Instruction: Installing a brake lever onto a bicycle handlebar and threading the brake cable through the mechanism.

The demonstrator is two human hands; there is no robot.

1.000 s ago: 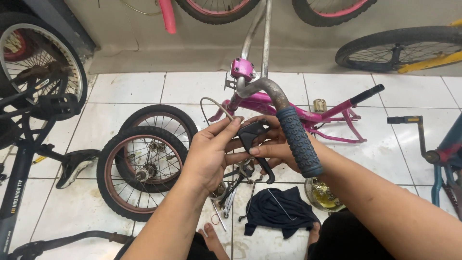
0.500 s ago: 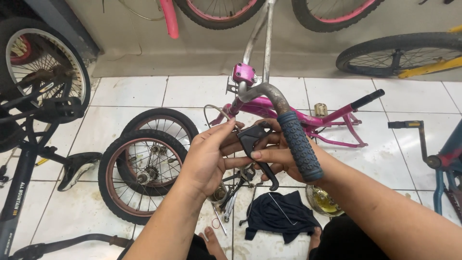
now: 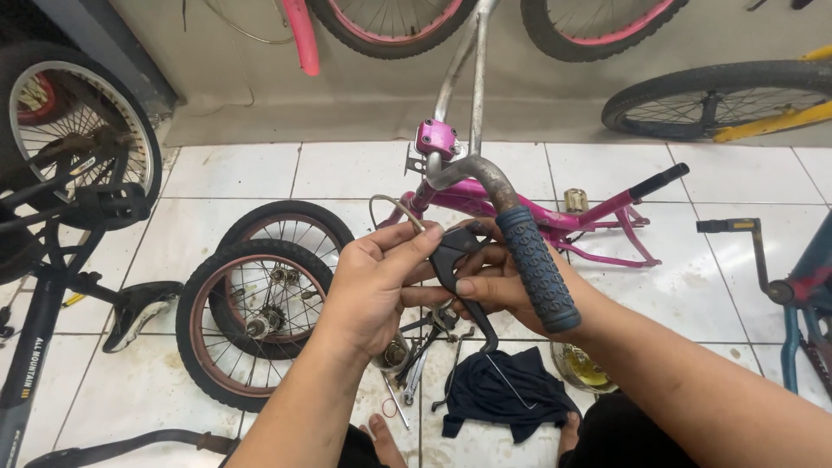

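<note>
A black brake lever (image 3: 457, 260) sits just below the dark blue handlebar grip (image 3: 536, 267) of a pink child's bicycle frame (image 3: 555, 221). My right hand (image 3: 496, 286) comes from under the grip and clasps the lever's body, thumb on its side. My left hand (image 3: 374, 286) pinches the lever's upper end with fingers and thumb, where a thin grey cable (image 3: 394, 208) loops out toward the frame. The lever's blade points down toward the floor.
Two small wheels (image 3: 251, 312) lie stacked on the white tile floor at left. Wrenches and small tools (image 3: 425, 355), a dark cloth (image 3: 507, 394) and a round dish (image 3: 582, 368) lie below my hands. A black bike (image 3: 52, 260) stands left, a blue frame (image 3: 802, 295) right, more wheels along the wall.
Both hands stay on the brake lever. My left fingers have shifted slightly on its upper end, and the view has moved a touch.
</note>
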